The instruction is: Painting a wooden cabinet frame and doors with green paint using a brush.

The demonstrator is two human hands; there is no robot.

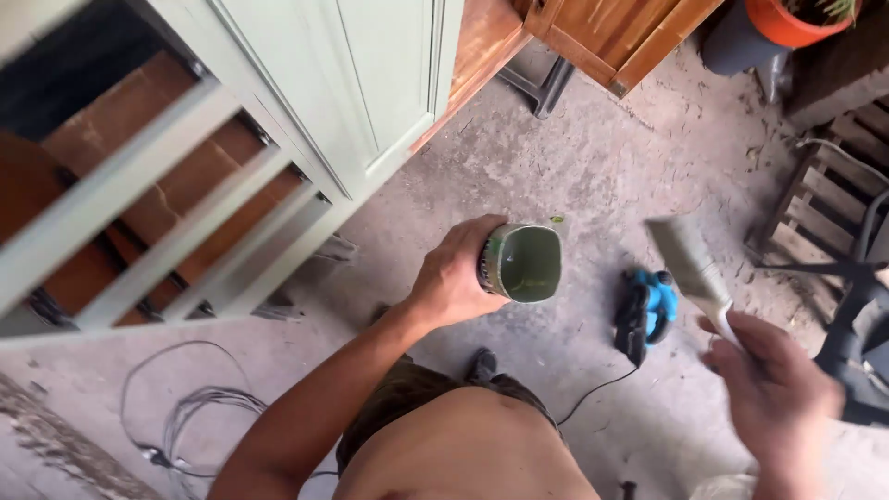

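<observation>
Here, head view only, looking straight down past a bare torso to a concrete floor.

Left hand: fingers wrapped around the side of a paint can, held in the air roughly at the middle of the frame. The can is tilted so that its open mouth faces the camera; the inside is coated in pale green paint. Grip is closed on the can wall, thumb side toward the body.

Right hand: closed around the handle of a paintbrush, at the right of the frame. The brush points up and to the left, bristles uppermost, and is blurred. Brush and can are apart, with a gap between them; the bristle tip sits at about the same height in the frame as the can mouth.

On the floor between the two hands lies a blue and black power tool, its dark cord trailing toward the body. A dark shoe shows just below the can.

Upper left: a pale green cabinet with open slats, brown wood visible behind them. A coil of wire lies on the floor at lower left. Upper right: an orange pot; right edge: a wooden pallet and part of a dark chair frame.
</observation>
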